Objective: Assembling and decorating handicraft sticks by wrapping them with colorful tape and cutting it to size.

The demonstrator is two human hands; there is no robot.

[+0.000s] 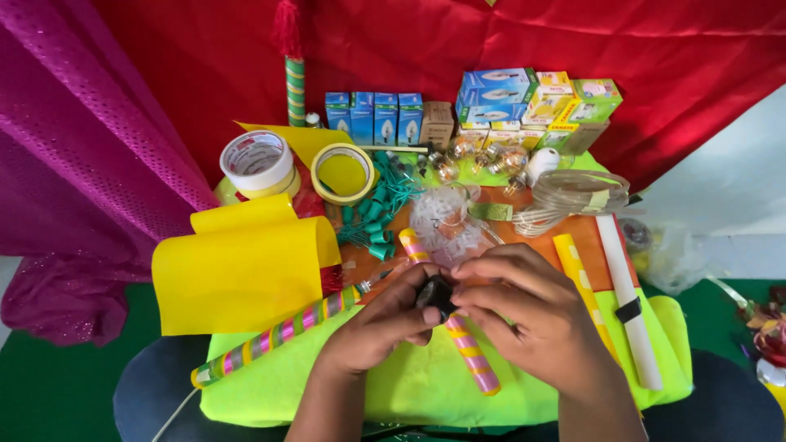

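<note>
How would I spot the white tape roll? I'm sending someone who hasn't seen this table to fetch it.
Start at the big yellow sheet on the left of the table. Just behind it two tape rolls sit side by side, apart from both hands. The white tape roll is the left one: its body is white, while its neighbour, the yellow tape roll, is flatter and yellow.

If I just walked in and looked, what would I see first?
First, two hands in the middle, the left hand and right hand, pinching a small black part together over a pink and yellow striped stick. Next, the big bright yellow sheet curling on the left. Behind them, two rolls of tape sit left of centre, and blue bulb boxes line the red cloth at the back.
</note>
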